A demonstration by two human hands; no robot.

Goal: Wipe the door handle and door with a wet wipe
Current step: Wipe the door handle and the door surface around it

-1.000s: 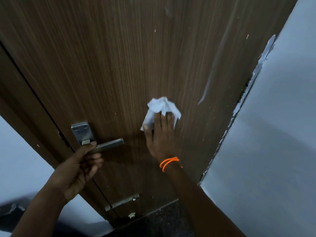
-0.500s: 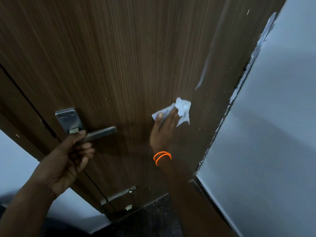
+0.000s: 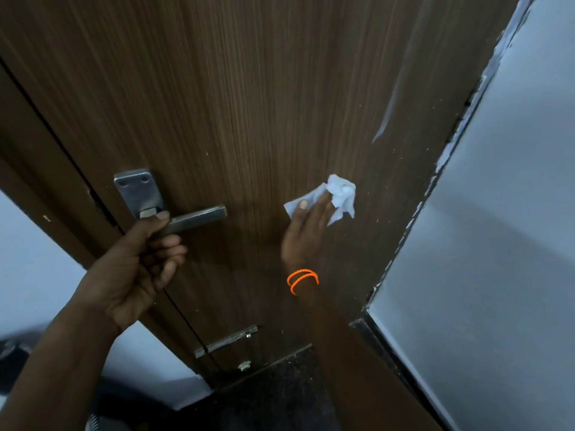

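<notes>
A dark brown wood-grain door [image 3: 249, 104] fills most of the view. Its metal lever handle [image 3: 199, 217] sticks out from a steel plate [image 3: 137, 189] at the left. My left hand [image 3: 137, 262] is closed around the inner end of the lever, thumb on top. My right hand [image 3: 306, 231], with orange bands at the wrist, presses a crumpled white wet wipe [image 3: 337, 195] flat against the door, to the right of the handle. A pale streak [image 3: 385, 126] marks the door above the wipe.
A grey-white wall [image 3: 497, 213] with a chipped edge runs along the door's right side. The door frame [image 3: 40, 169] and another pale wall [image 3: 28, 259] lie at the left. A metal latch [image 3: 227, 340] sits low on the door, above dark floor [image 3: 273, 396].
My right hand has slid the wipe to the right across the door, toward the hinge side. My left hand has kept its hold on the handle. The camera has shifted slightly.
</notes>
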